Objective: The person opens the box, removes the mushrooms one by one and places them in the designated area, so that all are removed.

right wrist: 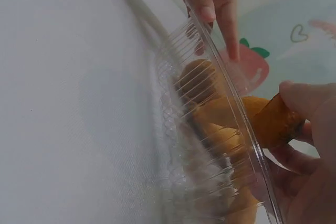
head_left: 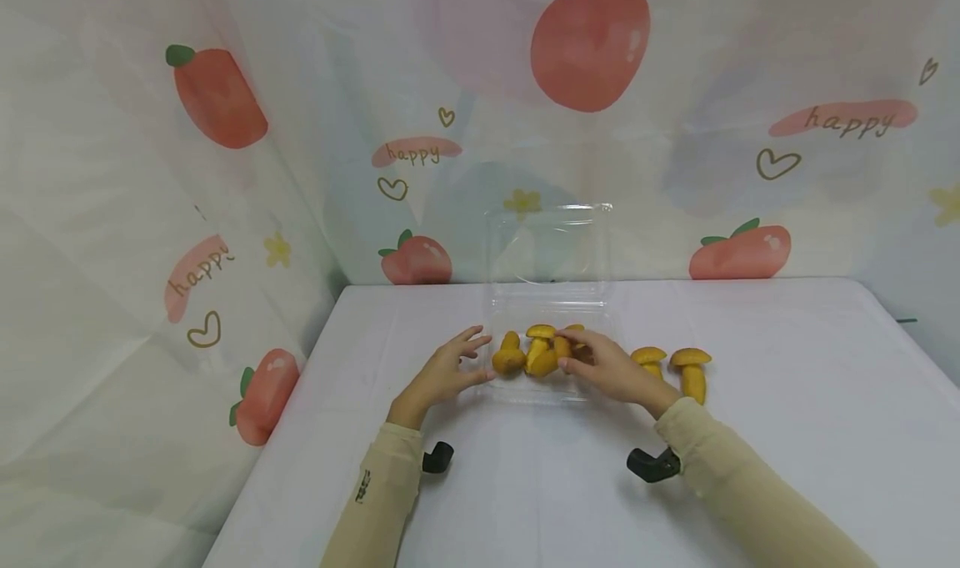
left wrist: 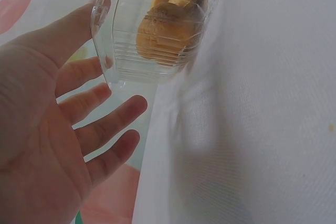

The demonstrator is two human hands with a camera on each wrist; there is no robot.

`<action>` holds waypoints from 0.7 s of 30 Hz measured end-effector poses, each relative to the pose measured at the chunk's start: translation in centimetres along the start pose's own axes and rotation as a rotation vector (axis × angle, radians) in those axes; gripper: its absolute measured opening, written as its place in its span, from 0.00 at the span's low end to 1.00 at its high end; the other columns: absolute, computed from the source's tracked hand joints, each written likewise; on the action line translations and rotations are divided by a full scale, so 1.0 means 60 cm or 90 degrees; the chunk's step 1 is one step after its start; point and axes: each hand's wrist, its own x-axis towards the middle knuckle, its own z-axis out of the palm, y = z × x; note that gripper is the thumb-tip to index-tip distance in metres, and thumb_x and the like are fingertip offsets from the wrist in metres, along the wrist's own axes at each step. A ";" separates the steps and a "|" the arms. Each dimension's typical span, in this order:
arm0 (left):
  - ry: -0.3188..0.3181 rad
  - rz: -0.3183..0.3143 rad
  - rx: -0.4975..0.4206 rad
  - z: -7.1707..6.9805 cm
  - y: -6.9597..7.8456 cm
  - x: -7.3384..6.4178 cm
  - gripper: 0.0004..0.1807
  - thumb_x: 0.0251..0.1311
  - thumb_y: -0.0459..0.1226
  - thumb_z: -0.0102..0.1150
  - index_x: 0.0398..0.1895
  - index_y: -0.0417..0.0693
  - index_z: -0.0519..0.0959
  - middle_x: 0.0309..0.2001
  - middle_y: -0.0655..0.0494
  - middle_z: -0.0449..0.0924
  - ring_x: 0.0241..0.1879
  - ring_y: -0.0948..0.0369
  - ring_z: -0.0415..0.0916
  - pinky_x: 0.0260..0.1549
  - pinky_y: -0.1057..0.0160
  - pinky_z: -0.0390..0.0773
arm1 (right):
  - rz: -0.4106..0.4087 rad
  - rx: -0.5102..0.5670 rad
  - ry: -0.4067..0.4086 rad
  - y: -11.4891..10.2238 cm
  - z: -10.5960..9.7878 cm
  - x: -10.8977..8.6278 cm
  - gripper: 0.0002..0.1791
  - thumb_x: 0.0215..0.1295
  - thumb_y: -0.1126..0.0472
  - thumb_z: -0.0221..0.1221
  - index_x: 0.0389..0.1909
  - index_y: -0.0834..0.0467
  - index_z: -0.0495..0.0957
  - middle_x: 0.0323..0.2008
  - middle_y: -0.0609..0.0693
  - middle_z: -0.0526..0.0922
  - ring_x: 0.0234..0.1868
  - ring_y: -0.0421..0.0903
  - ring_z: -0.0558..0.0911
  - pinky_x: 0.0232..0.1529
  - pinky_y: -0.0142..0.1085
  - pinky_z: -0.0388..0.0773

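Observation:
Over the right part of a clear plastic clamshell box [head_left: 528, 394], my right hand [head_left: 611, 369] pinches a yellow-brown mushroom [right wrist: 277, 121] between thumb and fingers. Inside the box lie several more mushrooms [head_left: 509, 359], seen through the ribbed wall in both wrist views. My left hand [head_left: 444, 371] is at the box's left side with its fingers spread and loosely extended. In the left wrist view, the left thumb and nearest fingertips [left wrist: 100, 92] are right at the box's rim, and the hand holds nothing else.
Two mushrooms [head_left: 692, 372] lie on the white tablecloth [head_left: 525, 493] to the right of the box, partly behind my right wrist. The box's transparent lid [head_left: 551, 247] stands raised at the back, before a printed fabric backdrop [head_left: 645, 176]. Black wrist devices [head_left: 651, 465] show beside both sleeves.

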 end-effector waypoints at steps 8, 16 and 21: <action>0.005 0.015 0.005 0.001 -0.002 0.001 0.38 0.61 0.47 0.70 0.74 0.48 0.69 0.80 0.50 0.57 0.65 0.49 0.76 0.66 0.39 0.72 | 0.016 0.039 0.054 -0.001 -0.002 -0.001 0.27 0.76 0.56 0.56 0.67 0.69 0.68 0.62 0.67 0.76 0.60 0.63 0.80 0.61 0.53 0.80; 0.010 0.019 0.004 0.002 -0.002 0.000 0.39 0.60 0.49 0.71 0.73 0.48 0.70 0.79 0.49 0.58 0.65 0.48 0.76 0.66 0.38 0.72 | 0.000 0.111 0.116 -0.007 -0.004 -0.001 0.20 0.79 0.58 0.52 0.59 0.70 0.67 0.62 0.69 0.77 0.66 0.68 0.75 0.61 0.42 0.80; 0.012 0.016 0.010 0.001 -0.002 0.000 0.38 0.60 0.48 0.71 0.72 0.48 0.70 0.79 0.49 0.59 0.65 0.48 0.76 0.66 0.38 0.71 | -0.003 0.158 0.155 -0.010 -0.006 0.000 0.16 0.80 0.58 0.50 0.54 0.69 0.63 0.65 0.70 0.75 0.66 0.65 0.75 0.53 0.18 0.73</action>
